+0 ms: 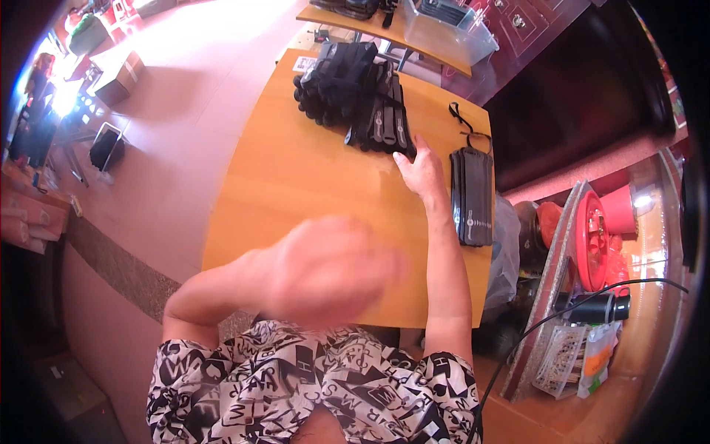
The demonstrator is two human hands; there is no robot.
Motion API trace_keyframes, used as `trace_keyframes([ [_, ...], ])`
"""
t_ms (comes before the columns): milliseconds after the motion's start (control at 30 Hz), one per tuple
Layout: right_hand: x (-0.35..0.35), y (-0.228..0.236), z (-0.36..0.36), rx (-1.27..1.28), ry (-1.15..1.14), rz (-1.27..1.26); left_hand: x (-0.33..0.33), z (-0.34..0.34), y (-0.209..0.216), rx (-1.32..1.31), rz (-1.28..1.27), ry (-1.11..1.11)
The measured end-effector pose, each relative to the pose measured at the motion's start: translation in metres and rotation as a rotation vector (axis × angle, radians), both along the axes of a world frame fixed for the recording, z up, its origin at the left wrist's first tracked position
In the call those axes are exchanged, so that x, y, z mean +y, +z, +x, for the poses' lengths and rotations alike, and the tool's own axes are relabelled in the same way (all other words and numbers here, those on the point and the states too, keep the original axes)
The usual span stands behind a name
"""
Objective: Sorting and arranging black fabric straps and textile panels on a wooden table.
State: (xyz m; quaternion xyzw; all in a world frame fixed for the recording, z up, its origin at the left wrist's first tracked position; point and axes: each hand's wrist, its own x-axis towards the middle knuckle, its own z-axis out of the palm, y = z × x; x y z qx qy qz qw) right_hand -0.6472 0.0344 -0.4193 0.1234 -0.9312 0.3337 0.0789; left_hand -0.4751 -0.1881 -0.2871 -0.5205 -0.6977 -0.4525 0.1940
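My right hand (421, 172) is stretched forward to the near right corner of a pile of black, long, flat items (386, 122). Its thumb and fingers stand apart and touch or nearly touch the end of the pile; nothing is visibly lifted in them. Black bundles with rounded ends (336, 85) are heaped on the left of this pile. My left hand (333, 270) is in the air above the near part of the yellow table (251, 214), smeared by motion. Whether it holds anything does not show.
Right of my right arm lies a stack of flat black packages (471, 196), with a black strap (466, 126) beyond it. A second table with a clear plastic bin (451, 29) stands behind. A black cable (562, 307) runs at the right, by a shelf with red items (592, 240).
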Motion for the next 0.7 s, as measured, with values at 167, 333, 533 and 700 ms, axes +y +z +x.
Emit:
trace_keyframes([
  [167,0.007,-0.017,-0.019,0.083,0.06,-0.041,0.014,-0.066,-0.1,-0.182,-0.09,0.433],
  [333,0.024,-0.02,-0.03,0.079,-0.076,0.036,0.026,-0.117,-0.167,-0.435,-0.017,0.836],
  [533,0.03,-0.025,-0.009,0.013,-0.072,-0.02,0.046,-0.16,-0.164,-0.704,0.026,1.146],
  [700,0.014,-0.025,-0.025,-0.018,0.002,-0.034,0.052,-0.164,-0.161,-0.895,0.056,1.005],
])
